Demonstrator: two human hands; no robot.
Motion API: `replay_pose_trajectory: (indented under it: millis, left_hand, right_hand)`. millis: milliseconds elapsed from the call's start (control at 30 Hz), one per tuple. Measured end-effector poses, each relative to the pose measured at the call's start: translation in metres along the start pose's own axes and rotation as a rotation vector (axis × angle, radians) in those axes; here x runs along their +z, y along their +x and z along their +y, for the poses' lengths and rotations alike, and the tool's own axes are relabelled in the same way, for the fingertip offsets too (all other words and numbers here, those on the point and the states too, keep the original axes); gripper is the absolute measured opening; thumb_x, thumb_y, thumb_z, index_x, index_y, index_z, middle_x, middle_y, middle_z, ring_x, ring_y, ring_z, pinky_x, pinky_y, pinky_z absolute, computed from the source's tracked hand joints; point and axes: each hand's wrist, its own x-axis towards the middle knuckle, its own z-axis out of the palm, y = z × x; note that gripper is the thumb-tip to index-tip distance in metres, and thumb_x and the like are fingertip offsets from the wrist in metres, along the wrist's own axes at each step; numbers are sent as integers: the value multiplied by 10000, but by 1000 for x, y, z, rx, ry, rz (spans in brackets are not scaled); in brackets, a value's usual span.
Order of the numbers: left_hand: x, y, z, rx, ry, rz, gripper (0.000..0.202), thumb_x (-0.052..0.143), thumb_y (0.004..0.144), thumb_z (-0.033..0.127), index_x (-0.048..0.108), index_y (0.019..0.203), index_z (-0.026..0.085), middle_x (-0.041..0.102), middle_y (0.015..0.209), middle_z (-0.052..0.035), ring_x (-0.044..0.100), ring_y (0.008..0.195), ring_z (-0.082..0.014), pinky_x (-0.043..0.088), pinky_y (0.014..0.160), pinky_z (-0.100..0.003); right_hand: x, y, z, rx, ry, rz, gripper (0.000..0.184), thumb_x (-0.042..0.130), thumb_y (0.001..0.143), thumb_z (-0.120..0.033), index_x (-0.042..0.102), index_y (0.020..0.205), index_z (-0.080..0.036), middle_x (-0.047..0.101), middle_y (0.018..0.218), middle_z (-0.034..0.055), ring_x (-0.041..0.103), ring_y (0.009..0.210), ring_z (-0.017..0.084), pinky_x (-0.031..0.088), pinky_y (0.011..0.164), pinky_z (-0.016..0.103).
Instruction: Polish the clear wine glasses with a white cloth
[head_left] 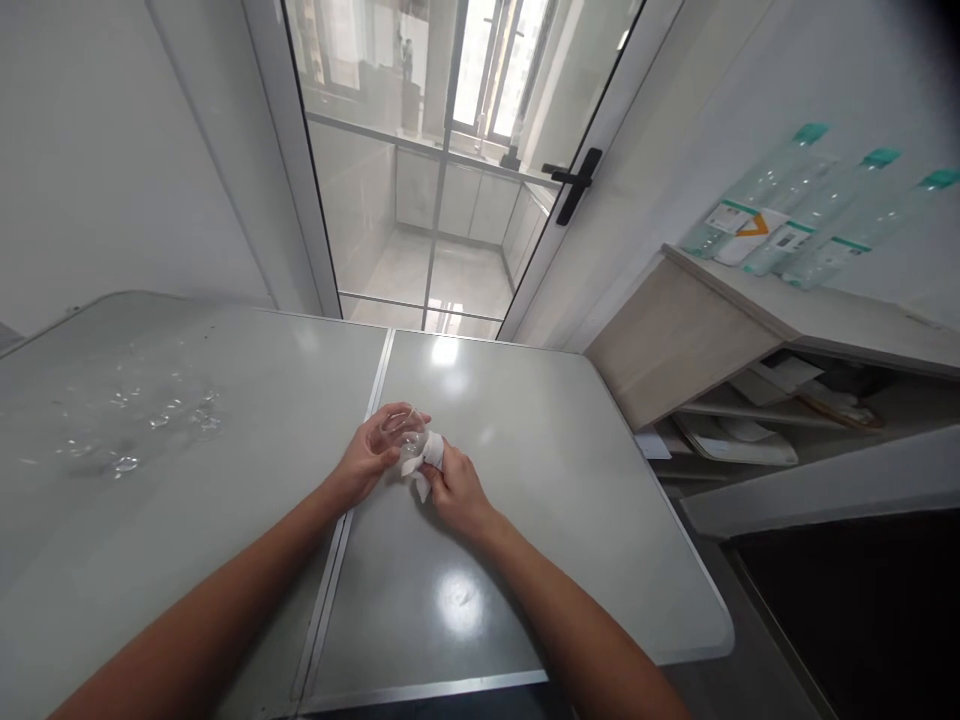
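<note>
While the left hand (pixel 367 450) curls around a clear glass (pixel 403 428), the right hand (pixel 459 487) pinches a white cloth (pixel 430 452), perhaps tissue, against the glass's four o'clock side. Glass lies between the two hands; left is nearer, gripping it directly. Long axis appears tilted toward ten or eleven o'clock, not certain; contact with the table (pixel 585 450) cannot be told. Surface: pale, glossy, a metal seam (pixel 379 375) passing under the left hand. At nine o'clock, well apart, a group of clear glassware (pixel 157 420). Cabinet (pixel 690 340) between two and three o'clock, teal-capped bottles (pixel 795 235) standing on top. Glazed door (pixel 480 205) at twelve, its black handle (pixel 576 185) nearer one.
</note>
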Motion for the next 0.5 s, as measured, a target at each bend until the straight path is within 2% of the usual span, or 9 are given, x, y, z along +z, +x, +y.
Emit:
replay_pose_trajectory:
  millis: [67,133,267,333,400,500]
  left_hand:
    - [-3,-2,0,-48,-42,-46,723,919,735,427,622,1354,198,697,1337,-189,672,1228,-312,526,1026,-372]
    - [-5,-4,0,-75,-85,-101,769,922,717,469,618,1365,189,707,1310,-193,681,1210,-323,529,1028,-392]
    - [-5,-6,0,-68,-114,-154,816,938,676,509,629,1355,178,724,1257,-191,707,1142,-324,536,1013,-413]
    - [-6,-6,0,-67,-92,-134,811,931,688,508,630,1362,173,722,1270,-198,709,1144,-331,539,1011,-423]
    - [-6,-3,-1,-63,-49,-87,788,915,714,507,632,1366,168,719,1289,-211,703,1169,-346,538,1019,-435]
    - [-5,1,-5,-50,36,25,724,906,739,479,649,1341,168,720,1305,-215,697,1194,-349,527,1043,-439]
  right_hand:
    - [1,0,3,88,308,-73,285,618,960,-474,626,965,-190,638,788,19,547,709,174,458,701,291]
    - [1,0,6,213,622,-165,402,683,907,-577,636,939,-179,631,751,16,539,662,162,452,636,279]
    - [1,-1,10,432,953,-345,409,862,745,-502,629,804,-171,599,683,4,490,588,134,416,577,265]
    - [1,0,10,469,998,-353,418,876,722,-496,620,775,-170,589,672,-2,475,579,125,404,571,258]
    - [2,2,10,424,932,-281,429,816,783,-557,631,830,-172,605,704,6,492,606,136,413,590,263]
    - [4,5,9,227,524,-88,339,666,925,-525,632,953,-189,627,786,20,529,695,168,443,686,292]
